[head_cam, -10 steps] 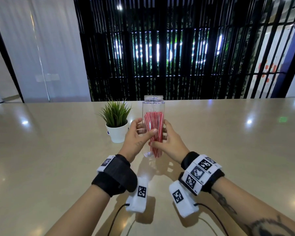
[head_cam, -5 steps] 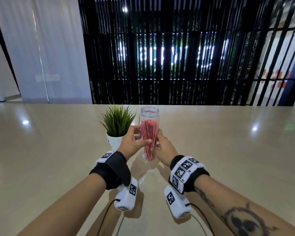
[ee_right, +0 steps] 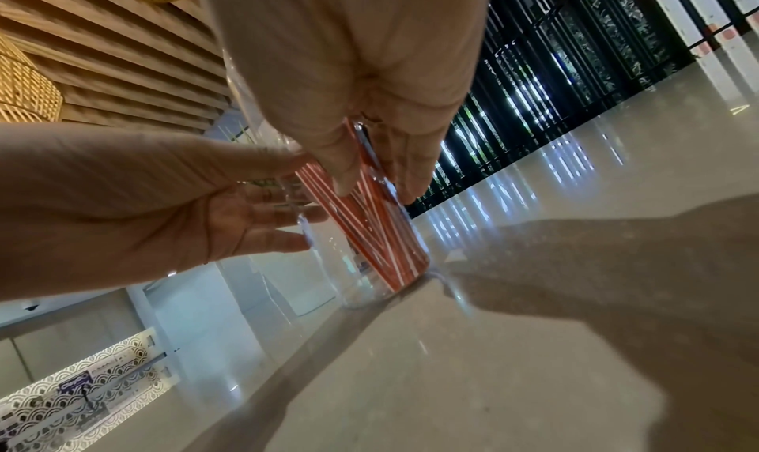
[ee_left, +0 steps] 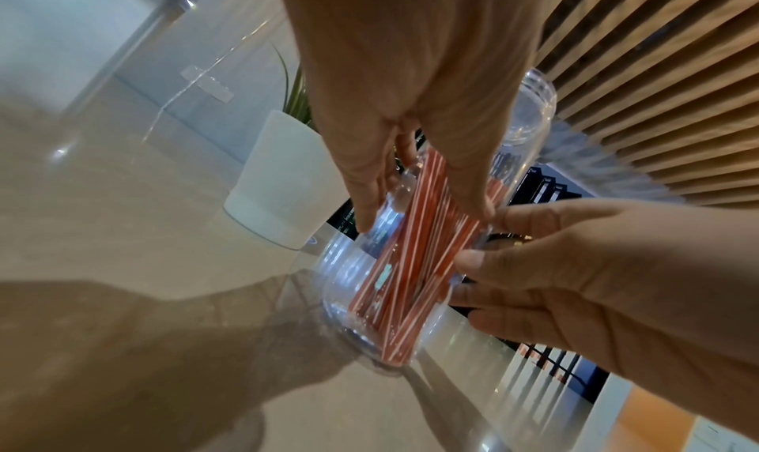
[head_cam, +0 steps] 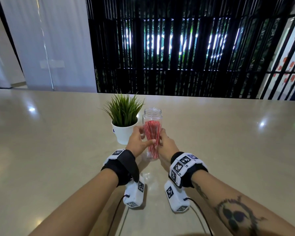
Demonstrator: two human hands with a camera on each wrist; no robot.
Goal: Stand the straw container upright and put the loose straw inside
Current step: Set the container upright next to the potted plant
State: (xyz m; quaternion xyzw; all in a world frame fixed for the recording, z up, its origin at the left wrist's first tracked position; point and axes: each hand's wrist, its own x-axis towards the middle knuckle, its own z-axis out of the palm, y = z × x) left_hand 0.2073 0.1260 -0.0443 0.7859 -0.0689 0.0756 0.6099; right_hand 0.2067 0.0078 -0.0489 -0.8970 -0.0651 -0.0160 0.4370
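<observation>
The straw container is a clear plastic jar standing upright with its base on the beige table. A bundle of red-and-white straws leans inside it, below the open mouth. My left hand wraps its left side, thumb across the front. My right hand holds its right side. The left wrist view shows my left hand straddling the jar and the right hand's fingers on its wall. The right wrist view shows my right hand round the straws. Every straw in sight is inside the jar.
A small green plant in a white pot stands just left of the jar, close to my left hand. Black slatted screens and a white curtain lie beyond the table's far edge. Wrist cables trail toward me.
Both hands have carried the jar away from me and set it down beside the plant pot. The head view has tilted upward.
</observation>
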